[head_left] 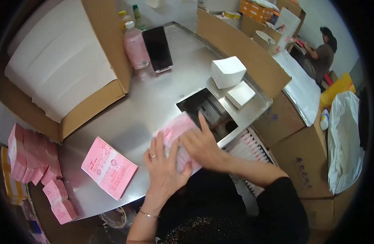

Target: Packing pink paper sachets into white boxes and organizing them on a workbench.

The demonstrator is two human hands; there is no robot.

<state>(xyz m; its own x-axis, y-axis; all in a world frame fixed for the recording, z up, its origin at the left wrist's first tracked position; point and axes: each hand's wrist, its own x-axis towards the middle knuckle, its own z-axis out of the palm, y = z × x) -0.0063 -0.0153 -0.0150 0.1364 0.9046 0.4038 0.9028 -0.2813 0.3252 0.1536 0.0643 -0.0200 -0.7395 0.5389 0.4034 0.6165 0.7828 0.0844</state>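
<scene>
Pink packet (177,126) lies under the spread fingers of the left hand (162,168), beside the dark opening (214,110) in the steel surface (150,99); the right hand (203,148) extends its index finger past it, other fingers curled, their grip unclear.

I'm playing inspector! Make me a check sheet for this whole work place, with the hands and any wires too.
Surface: shiny metal table with a dark rectangular opening.
Job's things: pink packet under both hands; pink stack to its left.
Clutter: bottle of pink liquid, black slab, two white blocks.
Hands: left hand, fingers spread on the packet; right hand, touching it, index finger extended.
Cables: thin loops below the table edge; cannot tell if cable.
Surroundings: cardboard boxes; another person, upper right.
</scene>
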